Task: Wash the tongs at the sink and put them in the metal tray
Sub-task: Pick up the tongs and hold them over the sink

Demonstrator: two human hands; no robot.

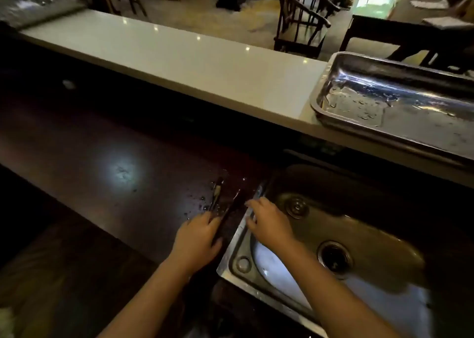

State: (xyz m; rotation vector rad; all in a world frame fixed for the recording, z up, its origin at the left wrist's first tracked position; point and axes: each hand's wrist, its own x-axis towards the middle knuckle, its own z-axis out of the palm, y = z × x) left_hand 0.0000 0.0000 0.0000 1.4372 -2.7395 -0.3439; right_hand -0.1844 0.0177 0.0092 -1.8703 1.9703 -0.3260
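Note:
Dark tongs (232, 205) lie on the wet dark counter just left of the sink, their two arms spread toward the far side. My left hand (197, 240) is closed around their near end. Over the sink's left rim hovers my right hand (269, 222), fingers apart, holding nothing, a little to the right of the tongs. The steel sink (372, 237) fills the lower right, with a drain hole in its basin. The metal tray (318, 99) rests on the raised white ledge at the far right, wet inside.
A long white ledge (179, 63) runs behind the dark counter (115, 158). Water drops lie around the tongs. Beyond the ledge are dark wooden chairs (300, 22) and tables. A foil-covered object (33, 1) sits at the far left.

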